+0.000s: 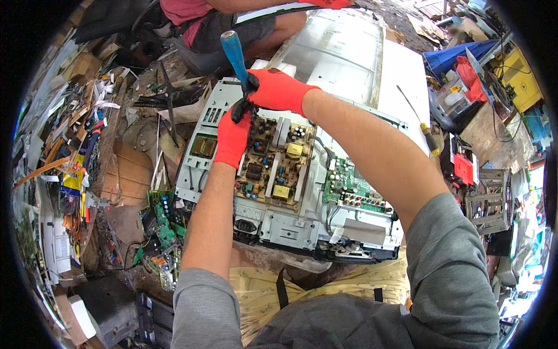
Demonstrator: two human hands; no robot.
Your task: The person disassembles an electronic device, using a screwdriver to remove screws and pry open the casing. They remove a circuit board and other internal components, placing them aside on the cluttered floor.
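A blue-handled screwdriver (233,53) stands tilted over the far left part of an opened flat-screen panel chassis (290,228). Closed around the lower end of its handle is my right hand (278,91), in a red glove with black fingers. Just below it, my left hand (234,135), gloved alike, has its fingers pinched together by the tool's shaft; what they grip is hidden. The screwdriver's tip is also out of sight. Beside my hands lies a brown power board (273,160) with capacitors and heat sinks. A green circuit board (354,186) sits farther right on the chassis.
A yellow-and-black screwdriver (430,141) lies right of the chassis. Behind it are white panels (334,49), and another person (232,32) sits at the far side. Scrap green boards (165,224) and cables crowd the left; a yellow case (518,78) stands far right.
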